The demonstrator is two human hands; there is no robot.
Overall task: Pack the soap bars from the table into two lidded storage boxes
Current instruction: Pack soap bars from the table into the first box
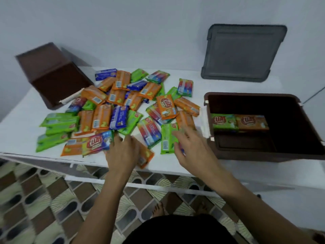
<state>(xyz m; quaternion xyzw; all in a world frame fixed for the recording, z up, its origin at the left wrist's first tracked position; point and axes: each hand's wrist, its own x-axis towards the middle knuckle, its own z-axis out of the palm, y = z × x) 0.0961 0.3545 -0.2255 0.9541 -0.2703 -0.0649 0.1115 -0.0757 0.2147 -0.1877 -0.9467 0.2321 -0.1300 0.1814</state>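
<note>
Green soap bar (pixel 166 138) | long axis near-far | right hand (pixel 191 148) over it

Orange bar (pixel 146 155) at table (pixel 26 111) front edge was half hidden under L hand (pixel 123 150); R hand (pixel 191 147) grip was too blurred to tell; brown box (pixel 255 95) was cropped at pic's right.

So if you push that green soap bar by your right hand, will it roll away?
Probably not: the green soap bar looks flat and boxy, so it should slide, not roll. Its wrapper looks like plastic, so it may feel slippery.

brown boxes (pixel 52 67) (pixel 263 156): 2 | grey lid (pixel 244 53): 1 | soap bars (pixel 224 121) (pixel 252 122) in box: 2 | hands (pixel 123 152) (pixel 191 147): 2
</note>
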